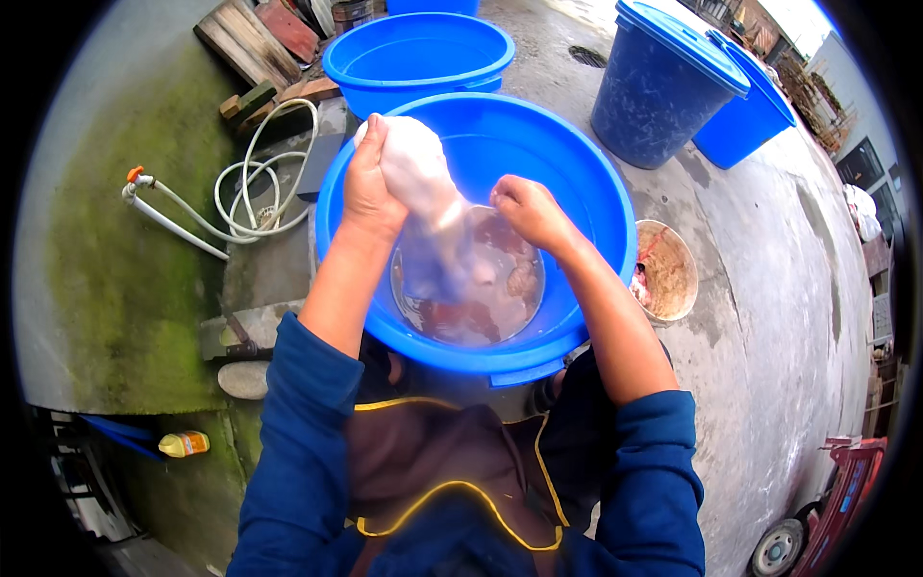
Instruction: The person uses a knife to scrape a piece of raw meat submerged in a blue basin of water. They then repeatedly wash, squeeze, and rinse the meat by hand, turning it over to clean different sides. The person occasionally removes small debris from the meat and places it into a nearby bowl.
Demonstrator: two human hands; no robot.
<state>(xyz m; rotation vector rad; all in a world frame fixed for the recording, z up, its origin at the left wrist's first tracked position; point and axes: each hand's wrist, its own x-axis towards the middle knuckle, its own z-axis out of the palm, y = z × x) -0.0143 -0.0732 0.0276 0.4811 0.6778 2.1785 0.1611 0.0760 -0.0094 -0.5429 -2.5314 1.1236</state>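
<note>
My left hand [373, 180] grips a pale, plucked bird carcass or similar piece of raw meat [412, 155], raised over a large blue plastic tub [570, 166]. The piece hangs down towards the cloudy, reddish water [461, 317] inside; its lower part is blurred. My right hand [530, 213] is curled above the right side of the water, beside the piece; whether its fingers pinch anything does not show. More pinkish lumps [523, 278] lie in the water.
Behind stands another blue tub [418, 54]. A lidded blue bin [663, 86] is at the upper right. Right of the tub sits a round, stained container [667, 270]. A coiled hose [245, 180], a round stone [244, 380] and a yellow bottle [184, 443] lie left.
</note>
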